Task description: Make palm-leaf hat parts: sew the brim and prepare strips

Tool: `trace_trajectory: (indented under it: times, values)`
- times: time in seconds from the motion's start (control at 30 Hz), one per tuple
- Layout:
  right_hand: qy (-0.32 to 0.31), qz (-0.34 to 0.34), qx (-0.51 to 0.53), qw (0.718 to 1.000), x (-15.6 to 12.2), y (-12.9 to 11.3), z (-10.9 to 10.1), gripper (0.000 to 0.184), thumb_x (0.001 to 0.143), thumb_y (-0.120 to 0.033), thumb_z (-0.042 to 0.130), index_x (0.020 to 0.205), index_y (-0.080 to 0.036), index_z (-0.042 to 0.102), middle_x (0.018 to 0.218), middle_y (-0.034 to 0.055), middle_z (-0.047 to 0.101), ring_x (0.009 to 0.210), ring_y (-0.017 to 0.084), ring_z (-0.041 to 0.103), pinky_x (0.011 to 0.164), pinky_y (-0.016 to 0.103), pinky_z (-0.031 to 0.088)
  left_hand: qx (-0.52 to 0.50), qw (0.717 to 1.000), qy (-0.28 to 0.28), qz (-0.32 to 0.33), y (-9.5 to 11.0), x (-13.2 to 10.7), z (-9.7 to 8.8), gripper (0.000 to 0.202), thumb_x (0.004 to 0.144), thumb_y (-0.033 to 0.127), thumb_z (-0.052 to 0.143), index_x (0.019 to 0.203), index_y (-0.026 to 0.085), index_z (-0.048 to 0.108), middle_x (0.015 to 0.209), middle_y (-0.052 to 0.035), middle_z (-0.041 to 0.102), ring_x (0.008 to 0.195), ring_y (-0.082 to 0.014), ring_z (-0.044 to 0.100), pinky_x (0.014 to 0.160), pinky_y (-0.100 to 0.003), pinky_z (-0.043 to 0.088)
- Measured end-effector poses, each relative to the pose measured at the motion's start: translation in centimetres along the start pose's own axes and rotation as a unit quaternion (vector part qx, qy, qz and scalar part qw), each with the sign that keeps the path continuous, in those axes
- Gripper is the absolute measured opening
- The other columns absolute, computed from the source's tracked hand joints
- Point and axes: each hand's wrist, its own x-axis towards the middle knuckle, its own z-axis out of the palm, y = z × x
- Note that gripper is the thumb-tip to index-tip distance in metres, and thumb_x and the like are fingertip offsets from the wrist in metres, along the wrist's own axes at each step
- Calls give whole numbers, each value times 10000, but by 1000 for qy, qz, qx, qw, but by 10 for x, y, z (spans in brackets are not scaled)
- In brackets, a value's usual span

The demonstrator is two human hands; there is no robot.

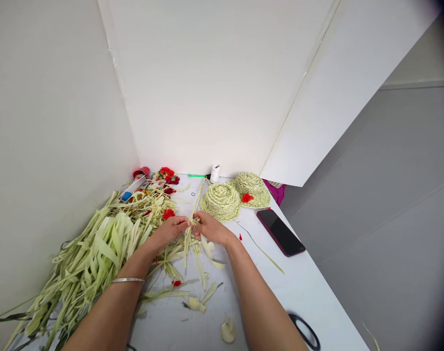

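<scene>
Both my hands meet over the middle of the table, pinching a pale green braid [197, 201] made of leaf strips. My left hand [173, 227] grips it from the left, and my right hand [210, 227] closes on it from the right. Loose strip ends [187, 243] hang down below my fingers. From my hands the braid runs back toward a coiled woven hat [220, 201]. Behind that hat, to the right, sits a second woven hat [250, 187] with a red flower [247, 198] on its brim.
A big heap of leaf strips [105, 248] covers the left side. Red flowers [167, 171], a thread spool [215, 173] and a red cup [141, 171] stand along the back. A phone [280, 232] lies at right; scissors handles [305, 331] show near the front edge.
</scene>
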Motion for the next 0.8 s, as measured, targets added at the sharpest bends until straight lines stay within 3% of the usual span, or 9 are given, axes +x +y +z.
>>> trace_trajectory:
  times: [0.07, 0.17, 0.33, 0.53, 0.63, 0.8]
  values:
    - [-5, -2, 24, 1000, 2, 3, 2, 47, 740, -161, 559, 784, -156, 575, 633, -55, 501, 555, 91, 462, 508, 199, 331, 38, 999, 1, 6, 2, 0, -1, 374, 762, 544, 532, 697, 176, 536, 539, 84, 321, 500, -92, 238, 478, -228, 178]
    - [6, 4, 66, 998, 6, 8, 7, 135, 714, -222, 593, 614, -153, 534, 547, -62, 449, 511, 75, 372, 466, 198, 265, 101, 995, 3, 23, 2, 3, -5, 343, 750, 504, 539, 641, 180, 517, 544, 74, 342, 528, -104, 285, 506, -231, 211]
    - [50, 42, 158, 985, 11, 19, 15, 146, 689, -294, 600, 655, -159, 557, 556, -30, 564, 428, 64, 322, 407, 209, 226, 210, 976, 25, 43, -5, 5, -6, 291, 799, 400, 482, 605, 189, 532, 539, 49, 423, 562, -137, 377, 550, -248, 261]
    - [63, 57, 219, 972, 10, 24, 14, 187, 596, -311, 680, 657, -167, 577, 530, -21, 618, 391, 53, 272, 392, 203, 191, 312, 946, 77, 38, 2, 1, -4, 271, 855, 338, 429, 733, 199, 627, 684, -11, 600, 664, -178, 501, 620, -263, 317]
    - [73, 55, 233, 968, 11, 24, 16, 182, 586, -301, 694, 635, -161, 587, 532, -9, 637, 390, 54, 306, 405, 202, 215, 349, 932, 97, 20, 8, -1, -1, 282, 860, 321, 411, 717, 204, 624, 667, -15, 609, 647, -178, 507, 613, -264, 310]
    - [102, 36, 250, 962, 15, 23, 25, 109, 605, -242, 673, 634, -160, 607, 568, 1, 662, 521, 120, 555, 537, 224, 411, 401, 909, 111, -20, 16, -4, 7, 338, 864, 351, 430, 651, 188, 637, 609, -39, 625, 595, -176, 525, 575, -268, 285]
